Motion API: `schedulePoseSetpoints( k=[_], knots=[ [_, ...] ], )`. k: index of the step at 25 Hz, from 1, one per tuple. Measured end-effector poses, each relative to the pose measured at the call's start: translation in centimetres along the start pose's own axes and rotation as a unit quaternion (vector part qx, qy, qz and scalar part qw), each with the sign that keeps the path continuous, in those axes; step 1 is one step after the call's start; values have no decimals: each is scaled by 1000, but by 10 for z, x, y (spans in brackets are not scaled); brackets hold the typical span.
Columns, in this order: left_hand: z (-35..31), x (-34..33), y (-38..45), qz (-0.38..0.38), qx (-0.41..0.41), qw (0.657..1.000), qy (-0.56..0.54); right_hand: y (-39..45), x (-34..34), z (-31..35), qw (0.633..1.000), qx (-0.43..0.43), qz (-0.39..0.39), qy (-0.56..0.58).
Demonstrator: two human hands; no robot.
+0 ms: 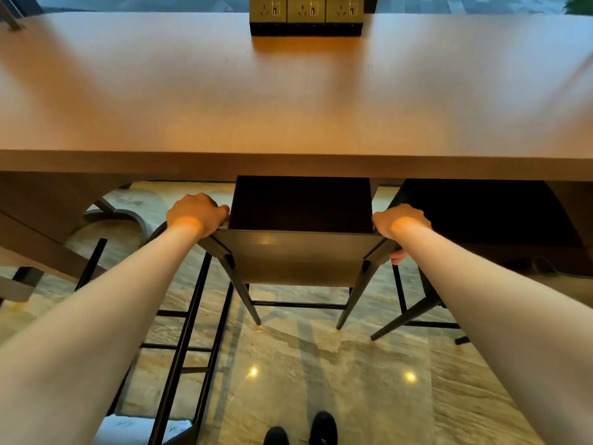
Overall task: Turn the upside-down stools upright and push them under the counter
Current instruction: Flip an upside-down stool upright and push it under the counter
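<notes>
A dark stool (pixel 298 255) stands upright on its legs in front of me, its seat reaching partly under the front edge of the wooden counter (pixel 288 91). My left hand (pixel 195 213) grips the seat's left edge. My right hand (pixel 399 221) grips the right edge, with fingers curled beneath. Left of it, a second stool (pixel 189 319) shows mostly as black legs and rungs, tilted; I cannot tell its orientation. A third dark stool (pixel 481 213) sits upright under the counter on the right.
A black and brass socket box (pixel 306 14) stands at the counter's far middle. The counter's slanted wooden support (pixel 48 232) is at the left. The floor (pixel 321 364) is glossy stone, and my shoes (pixel 301 430) show at the bottom.
</notes>
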State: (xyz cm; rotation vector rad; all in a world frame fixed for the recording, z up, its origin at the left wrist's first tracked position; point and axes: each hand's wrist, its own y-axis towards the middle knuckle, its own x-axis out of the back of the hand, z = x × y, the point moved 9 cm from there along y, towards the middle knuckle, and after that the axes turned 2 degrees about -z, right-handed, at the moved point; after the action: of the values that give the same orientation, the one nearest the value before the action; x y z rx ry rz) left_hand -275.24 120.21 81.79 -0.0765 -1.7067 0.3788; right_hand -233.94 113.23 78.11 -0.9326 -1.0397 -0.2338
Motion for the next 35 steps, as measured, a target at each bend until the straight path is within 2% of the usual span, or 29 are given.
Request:
schedulePoseSetpoints(
  k=[3, 6, 10, 13, 17, 20, 22, 24, 26, 31, 35],
  knots=[
    [10, -12, 3, 95, 58, 994, 22, 5, -14, 12, 994, 33, 77, -76],
    [14, -31, 1, 204, 106, 973, -37, 9, -30, 17, 978, 53, 168, -112],
    [20, -51, -4, 399, 149, 905, -17, 4, -30, 2, 958, -11, 263, -115],
    [24, -59, 3, 470, 198, 860, -26, -1, -30, -6, 946, -84, 311, -44],
    [32, -84, 13, 524, 226, 815, -104, 6, -42, -17, 919, -160, 353, 64],
    [40, -113, 21, 518, 250, 796, -190, 17, -63, -24, 891, -188, 384, 152],
    [40, -129, 30, 506, 245, 794, -231, 22, -79, -29, 861, -214, 405, 220],
    [41, -134, 30, 512, 253, 793, -213, 27, -90, -31, 831, -241, 421, 271],
    [42, -136, 28, 530, 264, 782, -194, 31, -95, -29, 829, -233, 436, 262],
    [40, -131, 28, 510, 261, 796, -195, 34, -98, -30, 834, -235, 442, 231],
    [40, -129, 23, 523, 274, 782, -198, 35, -96, -34, 838, -233, 441, 220]
  ],
)
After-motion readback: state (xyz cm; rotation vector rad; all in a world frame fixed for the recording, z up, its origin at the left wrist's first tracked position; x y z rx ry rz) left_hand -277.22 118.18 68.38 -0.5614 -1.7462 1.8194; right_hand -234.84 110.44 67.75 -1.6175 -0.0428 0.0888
